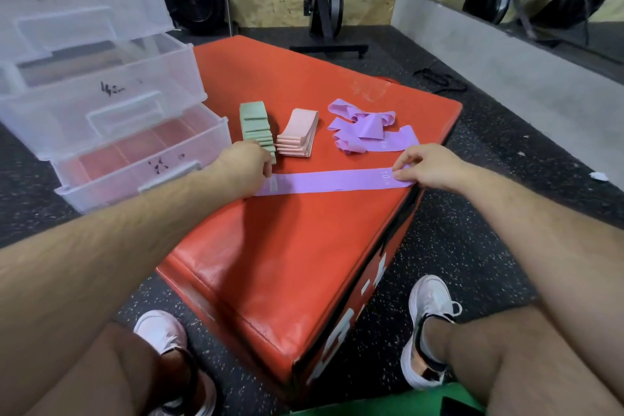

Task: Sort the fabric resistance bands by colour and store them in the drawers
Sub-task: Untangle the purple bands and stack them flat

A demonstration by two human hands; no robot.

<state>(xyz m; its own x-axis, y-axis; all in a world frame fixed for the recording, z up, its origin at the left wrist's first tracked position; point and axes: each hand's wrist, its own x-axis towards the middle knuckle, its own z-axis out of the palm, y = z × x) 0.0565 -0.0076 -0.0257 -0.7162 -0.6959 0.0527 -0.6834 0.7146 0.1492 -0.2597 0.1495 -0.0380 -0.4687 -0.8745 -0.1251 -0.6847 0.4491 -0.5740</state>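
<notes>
A purple fabric band lies stretched flat across the red padded box. My left hand pinches its left end and my right hand pinches its right end near the box edge. Behind it sit a stack of folded green bands, a stack of folded pink bands and a loose heap of purple bands. The clear plastic drawer unit stands at the left with its lower drawers pulled out.
The lowest drawer juts out close to my left forearm. Dark rubber gym floor surrounds the box. An exercise machine stands behind, a mirror wall at the right. My feet in white shoes flank the box's near corner.
</notes>
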